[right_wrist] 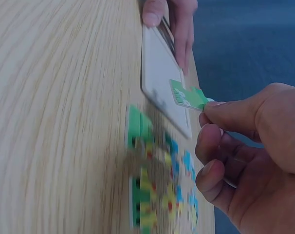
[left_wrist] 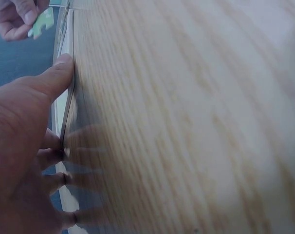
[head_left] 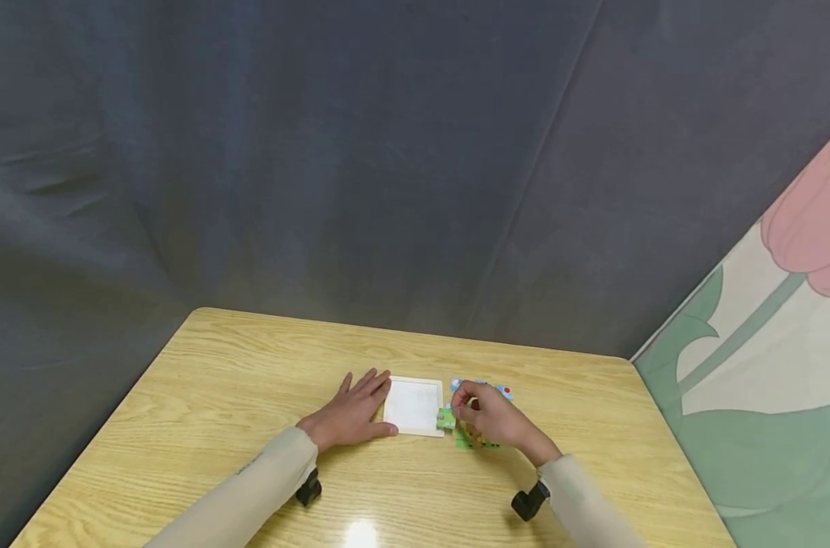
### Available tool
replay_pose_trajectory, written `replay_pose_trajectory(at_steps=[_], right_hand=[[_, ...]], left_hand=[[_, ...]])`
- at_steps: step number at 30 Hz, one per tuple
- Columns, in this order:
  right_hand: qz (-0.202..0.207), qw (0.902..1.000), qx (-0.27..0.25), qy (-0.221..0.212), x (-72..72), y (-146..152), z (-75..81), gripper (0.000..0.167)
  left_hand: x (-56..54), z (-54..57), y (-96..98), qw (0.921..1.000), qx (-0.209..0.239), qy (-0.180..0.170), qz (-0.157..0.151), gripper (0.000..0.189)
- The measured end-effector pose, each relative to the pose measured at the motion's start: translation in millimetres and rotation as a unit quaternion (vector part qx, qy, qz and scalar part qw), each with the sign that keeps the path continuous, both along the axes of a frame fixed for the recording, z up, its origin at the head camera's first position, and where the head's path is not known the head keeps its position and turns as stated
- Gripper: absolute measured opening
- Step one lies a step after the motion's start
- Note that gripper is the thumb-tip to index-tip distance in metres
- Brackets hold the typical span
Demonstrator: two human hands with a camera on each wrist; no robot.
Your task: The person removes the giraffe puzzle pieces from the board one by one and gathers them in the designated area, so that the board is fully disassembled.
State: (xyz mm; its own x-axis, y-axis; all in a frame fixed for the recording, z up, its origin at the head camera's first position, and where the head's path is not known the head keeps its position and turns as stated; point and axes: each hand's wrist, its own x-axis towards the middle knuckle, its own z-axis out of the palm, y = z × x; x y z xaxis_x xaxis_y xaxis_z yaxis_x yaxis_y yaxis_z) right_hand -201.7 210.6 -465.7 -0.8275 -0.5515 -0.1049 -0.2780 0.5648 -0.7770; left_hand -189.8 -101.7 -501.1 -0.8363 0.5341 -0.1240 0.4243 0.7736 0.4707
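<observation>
My right hand (head_left: 493, 418) pinches a green jigsaw puzzle piece (right_wrist: 185, 95) between thumb and forefinger, with the other fingers loosely bent. The piece hangs over the right edge of a shallow white puzzle tray (head_left: 412, 405). White marks show on the piece's green face. At the tray's left side my left hand (head_left: 353, 415) lies with fingers spread, the thumb at the near left corner and the fingertips along the left edge. Just right of the tray, more puzzle pieces (right_wrist: 179, 200) in green, yellow and blue lie on the table, partly hidden under my right hand in the head view.
The wooden table (head_left: 264, 365) has its far edge against a dark grey curtain (head_left: 360, 167). On the right hangs a cloth (head_left: 764, 426) with a pink and green flower print.
</observation>
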Motion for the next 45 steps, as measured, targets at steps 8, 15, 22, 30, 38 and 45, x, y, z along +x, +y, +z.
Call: replay_pose_trajectory(at_steps=[8,15,22,30,38,45], right_hand=[[-0.019,0.9998,-0.003,0.001,5.1,36,3.3,0.008],[-0.025,0.9994,-0.021,-0.005,14.4,63,5.2,0.009],[-0.037,0.9991,-0.018,-0.009,16.6,87,6.3,0.009],[-0.035,0.999,-0.007,-0.027,17.8,110,-0.3,0.008],[-0.054,0.9967,0.022,-0.056,19.7,118,-9.1,0.006],[-0.056,0.9973,0.032,-0.035,19.7,114,-13.3,0.004]], left_hand=[[-2.2,-1.6,0.4,1.0,-0.002,0.005,-0.001,0.091],[-0.5,-0.7,1.0,1.0,-0.002,0.0,0.001,0.091],[0.9,0.9,0.4,1.0,0.007,-0.002,-0.002,0.09],[0.2,-0.4,0.0,1.0,0.01,-0.002,-0.001,0.091],[0.2,-0.8,-0.9,1.0,0.009,0.001,-0.002,0.09],[0.5,-0.2,0.1,0.9999,0.013,-0.001,-0.002,0.09]])
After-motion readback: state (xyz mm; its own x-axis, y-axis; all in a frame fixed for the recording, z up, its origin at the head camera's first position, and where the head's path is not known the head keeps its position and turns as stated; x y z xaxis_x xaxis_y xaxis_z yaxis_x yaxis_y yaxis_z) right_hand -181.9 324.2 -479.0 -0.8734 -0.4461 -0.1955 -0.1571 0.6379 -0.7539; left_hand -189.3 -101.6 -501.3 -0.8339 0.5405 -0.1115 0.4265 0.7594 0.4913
